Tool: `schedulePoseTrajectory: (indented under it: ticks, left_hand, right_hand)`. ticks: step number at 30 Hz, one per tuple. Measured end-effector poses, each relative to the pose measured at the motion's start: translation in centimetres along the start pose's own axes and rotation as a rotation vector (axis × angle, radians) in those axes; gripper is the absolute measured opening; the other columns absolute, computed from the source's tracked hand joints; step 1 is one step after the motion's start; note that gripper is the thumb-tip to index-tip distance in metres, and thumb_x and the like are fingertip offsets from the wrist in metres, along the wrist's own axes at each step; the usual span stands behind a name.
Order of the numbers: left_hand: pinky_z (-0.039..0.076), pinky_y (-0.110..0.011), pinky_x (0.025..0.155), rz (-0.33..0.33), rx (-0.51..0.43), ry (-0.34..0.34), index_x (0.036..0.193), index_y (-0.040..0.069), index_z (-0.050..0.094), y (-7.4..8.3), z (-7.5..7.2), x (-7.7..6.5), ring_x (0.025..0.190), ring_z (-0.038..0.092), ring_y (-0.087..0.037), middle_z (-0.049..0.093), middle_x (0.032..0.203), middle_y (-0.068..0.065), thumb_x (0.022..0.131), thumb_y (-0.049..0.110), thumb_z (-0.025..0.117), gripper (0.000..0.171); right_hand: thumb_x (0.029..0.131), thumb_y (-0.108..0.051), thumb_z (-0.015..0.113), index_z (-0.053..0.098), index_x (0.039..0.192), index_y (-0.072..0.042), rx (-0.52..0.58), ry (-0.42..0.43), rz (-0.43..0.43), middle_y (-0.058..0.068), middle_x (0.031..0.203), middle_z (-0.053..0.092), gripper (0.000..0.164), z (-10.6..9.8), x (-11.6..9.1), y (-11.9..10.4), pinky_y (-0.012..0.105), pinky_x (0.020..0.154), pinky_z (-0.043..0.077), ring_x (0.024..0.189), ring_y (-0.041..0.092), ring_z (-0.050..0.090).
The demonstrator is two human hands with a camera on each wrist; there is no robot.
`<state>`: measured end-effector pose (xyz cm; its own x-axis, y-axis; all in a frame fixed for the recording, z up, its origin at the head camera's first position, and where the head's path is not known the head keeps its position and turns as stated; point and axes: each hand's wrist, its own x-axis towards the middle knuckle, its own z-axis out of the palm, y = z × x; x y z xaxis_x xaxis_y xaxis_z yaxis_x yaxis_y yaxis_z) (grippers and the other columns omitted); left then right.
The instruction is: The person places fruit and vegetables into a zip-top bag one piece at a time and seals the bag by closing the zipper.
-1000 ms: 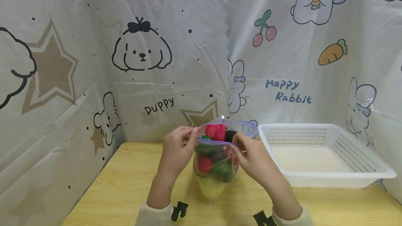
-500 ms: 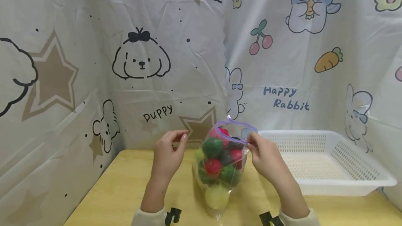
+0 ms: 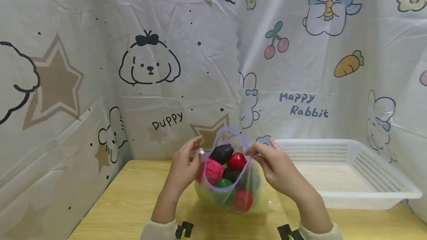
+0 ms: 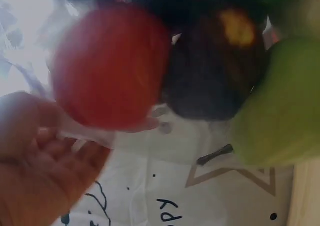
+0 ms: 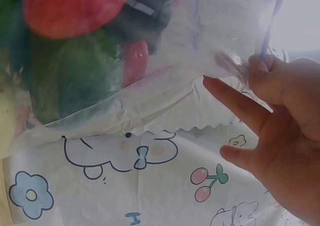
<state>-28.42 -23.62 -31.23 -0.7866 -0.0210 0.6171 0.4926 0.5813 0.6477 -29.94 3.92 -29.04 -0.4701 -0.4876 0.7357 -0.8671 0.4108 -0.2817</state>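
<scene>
A clear zip bag (image 3: 221,201) with a purple zip edge sits on the table, its mouth gaping. Inside are a dark oval fruit (image 3: 222,154), round red fruits (image 3: 244,200), a pink-red textured piece (image 3: 214,171) and green ones. Through the film, the left wrist view shows a blurred red fruit (image 4: 111,65), a dark fruit with a yellow patch (image 4: 210,70) and a green pear (image 4: 282,105). My right hand (image 3: 275,166) pinches the zip edge between thumb and a finger, other fingers spread. My left hand (image 3: 183,166) is at the left corner by the slider (image 3: 201,152), thumb and index apart.
A white perforated plastic basket (image 3: 360,195) stands to the right of the bag. Printed curtains (image 3: 207,66) hang behind and at both sides of the wooden table (image 3: 126,199).
My left hand let go of the bag, moved away, then came back to its edge. The bag has turned, so its opening now faces me and its slider lies at the left.
</scene>
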Motion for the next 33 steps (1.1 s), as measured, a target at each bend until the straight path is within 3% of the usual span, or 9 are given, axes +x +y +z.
schedulePoseTrajectory:
  ticks: [3, 7, 13, 17, 20, 22, 28, 33]
  left_hand:
    - [0.059, -0.036, 0.088, 0.06, -0.059, -0.096, 0.135, 0.008, 0.063, -0.1, -0.2, 0.0, 0.115, 0.066, -0.024, 0.069, 0.127, -0.007, 0.1, -0.005, 0.054, 0.039]
    - [0.058, -0.029, 0.082, 0.142, -0.144, -0.156, 0.122, 0.008, 0.071, -0.1, -0.9, -0.2, 0.105, 0.069, -0.021, 0.073, 0.116, -0.005, 0.096, -0.013, 0.046, 0.042]
    - [0.059, -0.031, 0.086, 0.181, -0.17, -0.214, 0.112, 0.01, 0.075, 0.2, -1.2, -0.4, 0.093, 0.071, -0.013, 0.076, 0.103, -0.001, 0.095, 0.004, 0.07, 0.019]
    - [0.06, -0.031, 0.081, 0.204, -0.102, -0.094, 0.099, 0.008, 0.077, 0.5, -0.9, -0.1, 0.084, 0.071, -0.012, 0.076, 0.094, -0.003, 0.087, 0.001, 0.077, 0.013]
    - [0.061, -0.03, 0.077, 0.201, -0.05, 0.027, 0.092, 0.006, 0.076, 0.7, -0.9, 0.2, 0.081, 0.071, -0.014, 0.076, 0.09, -0.005, 0.086, 0.0, 0.078, 0.009]
    - [0.061, -0.03, 0.075, 0.19, -0.022, 0.069, 0.091, 0.005, 0.075, 0.7, -0.8, 0.3, 0.08, 0.072, -0.014, 0.076, 0.088, -0.005, 0.087, 0.003, 0.079, 0.006]
    - [0.06, -0.034, 0.073, 0.102, 0.068, 0.103, 0.09, 0.003, 0.073, 0.4, -1.1, 0.5, 0.078, 0.071, -0.016, 0.075, 0.084, -0.004, 0.089, 0.008, 0.078, 0.007]
    - [0.06, -0.034, 0.072, -0.023, 0.083, 0.081, 0.089, 0.003, 0.071, -0.7, -1.2, 0.5, 0.076, 0.07, -0.017, 0.074, 0.082, -0.006, 0.091, 0.012, 0.077, 0.01]
  right_hand:
    - [0.094, 0.006, 0.064, 0.064, 0.098, -0.015, -0.034, -0.009, -0.013, -0.008, 0.097, 0.073, 0.022, -0.5, -0.2, 0.0, 0.078, 0.109, 0.022, 0.092, 0.011, 0.071]
    - [0.095, 0.004, 0.064, 0.064, 0.1, -0.013, -0.095, 0.017, 0.044, -0.004, 0.098, 0.075, 0.018, -0.7, -0.4, 0.2, 0.079, 0.107, 0.023, 0.091, 0.016, 0.074]
    - [0.094, 0.005, 0.065, 0.066, 0.1, -0.01, -0.13, 0.053, 0.099, -0.001, 0.097, 0.075, 0.017, -1.0, -0.5, 0.8, 0.078, 0.105, 0.027, 0.091, 0.019, 0.073]
    - [0.091, 0.008, 0.068, 0.069, 0.095, -0.011, -0.156, 0.107, 0.118, 0.001, 0.093, 0.074, 0.019, -1.5, -0.4, 1.0, 0.075, 0.105, 0.029, 0.088, 0.02, 0.071]
    - [0.088, 0.01, 0.069, 0.071, 0.092, -0.011, -0.18, 0.163, 0.156, 0.003, 0.09, 0.075, 0.022, -2.1, -0.4, 1.4, 0.072, 0.105, 0.029, 0.086, 0.023, 0.071]
    - [0.088, 0.01, 0.069, 0.071, 0.092, -0.012, -0.195, 0.188, 0.185, 0.004, 0.088, 0.076, 0.022, -2.4, -0.4, 1.7, 0.07, 0.104, 0.03, 0.08, 0.024, 0.07]
    - [0.089, 0.005, 0.069, 0.079, 0.104, -0.015, -0.254, 0.214, 0.327, 0.003, 0.075, 0.071, 0.027, -2.9, -1.0, 3.2, 0.061, 0.09, 0.031, 0.069, 0.019, 0.048]
    - [0.09, 0.005, 0.066, 0.081, 0.094, -0.01, -0.294, 0.237, 0.43, 0.006, 0.069, 0.068, 0.022, -2.6, -1.7, 4.5, 0.057, 0.081, 0.027, 0.069, 0.021, 0.041]
